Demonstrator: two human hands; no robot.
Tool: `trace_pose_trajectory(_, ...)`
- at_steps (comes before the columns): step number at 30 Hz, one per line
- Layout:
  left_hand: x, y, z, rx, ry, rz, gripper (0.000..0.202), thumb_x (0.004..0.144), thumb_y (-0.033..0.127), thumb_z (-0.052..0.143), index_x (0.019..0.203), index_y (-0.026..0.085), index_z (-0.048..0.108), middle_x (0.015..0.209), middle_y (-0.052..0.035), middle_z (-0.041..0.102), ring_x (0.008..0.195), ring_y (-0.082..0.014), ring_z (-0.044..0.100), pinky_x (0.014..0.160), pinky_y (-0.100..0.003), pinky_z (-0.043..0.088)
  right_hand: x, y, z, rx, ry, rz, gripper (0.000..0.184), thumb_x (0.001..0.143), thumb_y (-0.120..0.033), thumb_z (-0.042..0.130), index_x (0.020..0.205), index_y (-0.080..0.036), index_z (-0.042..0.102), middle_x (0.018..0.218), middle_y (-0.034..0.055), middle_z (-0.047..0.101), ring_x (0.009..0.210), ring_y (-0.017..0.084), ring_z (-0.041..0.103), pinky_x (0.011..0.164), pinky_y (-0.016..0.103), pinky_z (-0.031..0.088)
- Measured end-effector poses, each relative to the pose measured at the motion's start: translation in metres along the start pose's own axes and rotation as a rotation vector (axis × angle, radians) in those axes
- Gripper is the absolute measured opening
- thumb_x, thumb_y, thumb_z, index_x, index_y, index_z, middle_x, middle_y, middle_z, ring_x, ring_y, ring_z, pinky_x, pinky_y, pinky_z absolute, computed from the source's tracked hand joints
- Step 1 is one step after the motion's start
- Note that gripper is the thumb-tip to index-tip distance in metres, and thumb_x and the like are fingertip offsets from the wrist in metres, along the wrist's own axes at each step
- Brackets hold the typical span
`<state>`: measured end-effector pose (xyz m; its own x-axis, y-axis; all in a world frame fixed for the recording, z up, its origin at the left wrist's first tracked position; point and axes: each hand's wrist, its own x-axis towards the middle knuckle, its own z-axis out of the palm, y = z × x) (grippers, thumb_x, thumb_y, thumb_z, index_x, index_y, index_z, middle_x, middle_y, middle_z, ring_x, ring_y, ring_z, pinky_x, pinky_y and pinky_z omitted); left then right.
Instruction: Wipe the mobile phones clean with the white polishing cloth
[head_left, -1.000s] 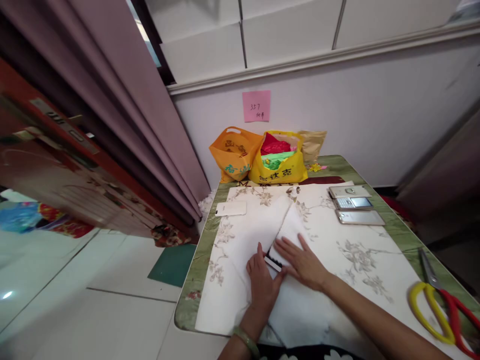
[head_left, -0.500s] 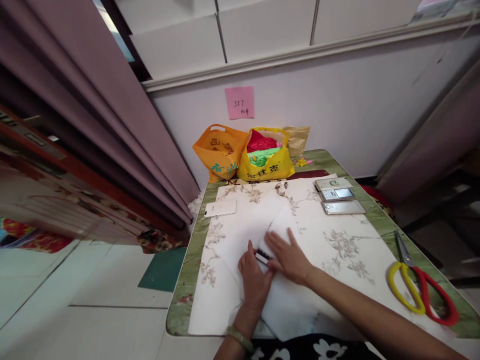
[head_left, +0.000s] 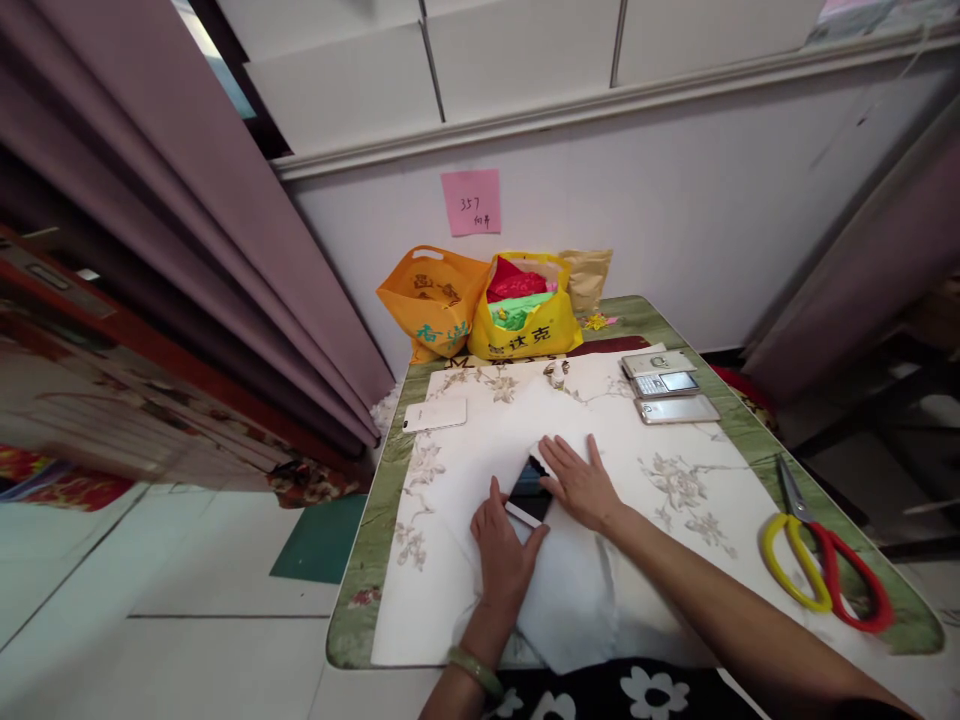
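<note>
A smartphone (head_left: 531, 492) with a dark screen and a white lower edge lies tilted on a white cloth (head_left: 570, 600) at the middle of the table. My left hand (head_left: 501, 540) grips its lower end, thumb on one side and fingers on the other. Flat across the phone's upper part rests my right hand (head_left: 583, 487), its fingers stretched and pressing a fold of the cloth there. That fold and the fingers hide the phone's top. A white phone (head_left: 435, 414) lies face down to the left.
At the back right lie a gold phone (head_left: 658, 364), a keypad phone (head_left: 666, 384) and a silver phone (head_left: 678, 409). Scissors (head_left: 806, 540) with yellow and red handles lie at the right edge. An orange bag (head_left: 435, 300) and a yellow bag (head_left: 525, 335) stand against the wall.
My right hand has shifted up along the phone, drawing the cloth fold back. More of the dark screen shows now. My left hand keeps its grip on the lower end.
</note>
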<state>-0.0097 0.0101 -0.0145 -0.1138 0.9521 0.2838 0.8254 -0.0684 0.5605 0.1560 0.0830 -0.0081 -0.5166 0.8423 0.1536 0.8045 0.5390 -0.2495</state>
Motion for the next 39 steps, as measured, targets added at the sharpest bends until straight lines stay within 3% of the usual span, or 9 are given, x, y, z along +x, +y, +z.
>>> trace_pose_trajectory(5, 0.001, 0.002, -0.001, 0.015, 0.008, 0.021, 0.09, 0.076, 0.032, 0.066, 0.148, 0.012, 0.015, 0.118, -0.0144, 0.054, 0.114, -0.0297, 0.049, 0.099, -0.049, 0.034, 0.0, 0.0, 0.003, 0.064, -0.093, -0.303, 0.061, 0.098, -0.053, 0.027, 0.152, -0.027, 0.016, 0.153, 0.005, 0.029, 0.142, 0.022, 0.026, 0.116, 0.054, -0.003)
trace_pose_trajectory(9, 0.001, 0.002, 0.0, 0.016, 0.012, 0.011, 0.093, 0.076, 0.04, 0.067, 0.148, 0.013, 0.014, 0.114, -0.0126, 0.055, 0.11, -0.0292, 0.051, 0.098, -0.049, 0.034, 0.003, 0.005, 0.003, -0.004, -0.002, -0.001, 0.058, 0.1, -0.046, 0.025, 0.152, -0.023, 0.017, 0.153, 0.0101, 0.029, 0.141, 0.027, 0.027, 0.112, 0.063, -0.003)
trace_pose_trajectory(14, 0.001, -0.001, 0.001, -0.004, -0.015, 0.016, 0.091, 0.079, 0.039, 0.065, 0.148, 0.012, 0.012, 0.118, -0.0145, 0.053, 0.113, -0.0303, 0.048, 0.1, -0.05, 0.033, -0.002, 0.005, 0.002, 0.043, -0.08, -0.331, 0.063, 0.098, -0.053, 0.029, 0.152, -0.026, 0.014, 0.154, 0.0048, 0.029, 0.142, 0.022, 0.025, 0.117, 0.053, 0.003)
trace_pose_trajectory(18, 0.0, -0.001, 0.0, -0.002, -0.002, 0.003, 0.093, 0.077, 0.043, 0.066, 0.148, 0.012, 0.014, 0.116, -0.0132, 0.054, 0.112, -0.0301, 0.049, 0.1, -0.05, 0.033, -0.002, 0.007, 0.001, -0.001, 0.01, -0.002, 0.059, 0.1, -0.047, 0.026, 0.152, -0.02, 0.017, 0.153, 0.0113, 0.029, 0.142, 0.027, 0.026, 0.113, 0.062, 0.0)
trace_pose_trajectory(22, 0.0, -0.001, 0.0, -0.009, -0.007, 0.024, 0.091, 0.079, 0.043, 0.064, 0.148, 0.012, 0.014, 0.118, -0.0144, 0.053, 0.114, -0.0303, 0.049, 0.1, -0.049, 0.033, -0.002, 0.008, 0.001, 0.053, -0.071, -0.329, 0.063, 0.097, -0.054, 0.031, 0.152, -0.026, 0.015, 0.154, 0.0059, 0.03, 0.142, 0.022, 0.025, 0.117, 0.053, 0.003)
trace_pose_trajectory(27, 0.0, -0.003, 0.002, -0.001, -0.001, -0.01, 0.093, 0.076, 0.041, 0.067, 0.148, 0.013, 0.015, 0.119, -0.0143, 0.053, 0.113, -0.0308, 0.049, 0.1, -0.051, 0.033, 0.001, 0.009, 0.004, 0.003, 0.01, -0.044, 0.059, 0.099, -0.046, 0.028, 0.152, -0.022, 0.017, 0.153, 0.011, 0.029, 0.142, 0.027, 0.025, 0.113, 0.061, 0.0)
trace_pose_trajectory(31, 0.0, -0.003, 0.002, 0.004, -0.013, 0.014, 0.09, 0.077, 0.037, 0.065, 0.148, 0.013, 0.015, 0.122, -0.0155, 0.052, 0.116, -0.031, 0.048, 0.1, -0.05, 0.033, 0.001, 0.009, 0.003, 0.078, -0.08, -0.37, 0.061, 0.098, -0.053, 0.029, 0.152, -0.026, 0.017, 0.153, 0.0057, 0.03, 0.143, 0.022, 0.024, 0.117, 0.053, 0.001)
trace_pose_trajectory(35, 0.001, -0.001, 0.0, 0.013, 0.014, 0.005, 0.094, 0.075, 0.042, 0.068, 0.148, 0.013, 0.016, 0.118, -0.0128, 0.055, 0.111, -0.0292, 0.05, 0.099, -0.049, 0.035, 0.004, 0.009, -0.002, 0.038, -0.013, -0.068, 0.058, 0.099, -0.046, 0.028, 0.151, -0.02, 0.022, 0.153, 0.0105, 0.029, 0.142, 0.028, 0.024, 0.113, 0.062, -0.001)
trace_pose_trajectory(39, 0.001, -0.001, 0.0, 0.019, 0.019, 0.031, 0.09, 0.077, 0.042, 0.066, 0.148, 0.013, 0.018, 0.119, -0.0143, 0.055, 0.111, -0.0302, 0.05, 0.098, -0.049, 0.036, 0.002, 0.006, -0.003, 0.091, -0.092, -0.337, 0.062, 0.097, -0.051, 0.032, 0.152, -0.025, 0.017, 0.154, 0.0057, 0.029, 0.143, 0.022, 0.023, 0.117, 0.052, 0.003)
